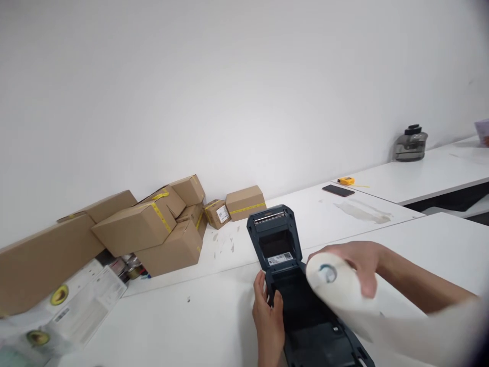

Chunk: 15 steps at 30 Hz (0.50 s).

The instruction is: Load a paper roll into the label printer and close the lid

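Observation:
A dark label printer (313, 331) stands on the white table with its lid (274, 237) swung up. Its inner bay is exposed. My left hand (268, 323) grips the printer's left side wall, with the thumb over the edge and the fingers on the outside. Above the printer's right side, my right hand (357, 257) holds a large white label roll (336, 290) by its upper rim. The roll's hollow core faces me, and a loose strip trails from it towards the lower right, blurred by motion.
Cardboard boxes (133, 229) are piled at the left by the wall. Printed plastic packs (72, 311) lie at the lower left. Farther back are a black phone (338, 190), a yellow tape measure (346, 181) and a grey translucent jug (410, 145).

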Each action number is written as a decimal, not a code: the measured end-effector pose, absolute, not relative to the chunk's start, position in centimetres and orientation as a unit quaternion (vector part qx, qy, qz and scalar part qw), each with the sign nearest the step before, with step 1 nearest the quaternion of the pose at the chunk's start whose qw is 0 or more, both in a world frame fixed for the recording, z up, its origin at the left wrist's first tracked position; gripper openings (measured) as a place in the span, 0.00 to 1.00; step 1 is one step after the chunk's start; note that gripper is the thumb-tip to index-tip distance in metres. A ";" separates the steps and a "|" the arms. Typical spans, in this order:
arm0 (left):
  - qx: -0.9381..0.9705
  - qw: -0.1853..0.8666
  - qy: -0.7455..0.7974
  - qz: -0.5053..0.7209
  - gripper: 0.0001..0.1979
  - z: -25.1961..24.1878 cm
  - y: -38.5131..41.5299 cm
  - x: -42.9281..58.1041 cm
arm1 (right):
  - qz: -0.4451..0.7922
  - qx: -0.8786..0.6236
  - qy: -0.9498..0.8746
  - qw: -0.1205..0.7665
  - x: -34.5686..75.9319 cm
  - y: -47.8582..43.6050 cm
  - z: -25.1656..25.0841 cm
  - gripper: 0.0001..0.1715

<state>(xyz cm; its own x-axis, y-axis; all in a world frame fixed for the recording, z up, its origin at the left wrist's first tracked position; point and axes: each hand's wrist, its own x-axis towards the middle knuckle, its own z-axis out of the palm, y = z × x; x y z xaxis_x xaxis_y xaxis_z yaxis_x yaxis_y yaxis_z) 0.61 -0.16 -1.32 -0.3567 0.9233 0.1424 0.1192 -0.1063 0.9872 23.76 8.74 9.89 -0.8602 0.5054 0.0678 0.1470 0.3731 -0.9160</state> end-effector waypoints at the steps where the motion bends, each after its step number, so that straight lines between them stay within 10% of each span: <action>1: 0.452 0.344 0.570 0.594 0.32 -1.3 -0.2 0.6 | 0.541 -0.151 -0.825 0.053 22.8 8.5 11.1 0.56; 6: 0.445 0.360 0.578 0.582 0.33 -0.9 -0.5 0.5 | 0.403 -0.205 -0.888 -0.079 18.3 9.7 12.4 0.33; 15: 0.449 0.346 0.591 0.574 0.34 -0.9 -0.8 0.7 | 0.292 -0.254 -0.902 -0.191 15.1 10.2 9.3 0.40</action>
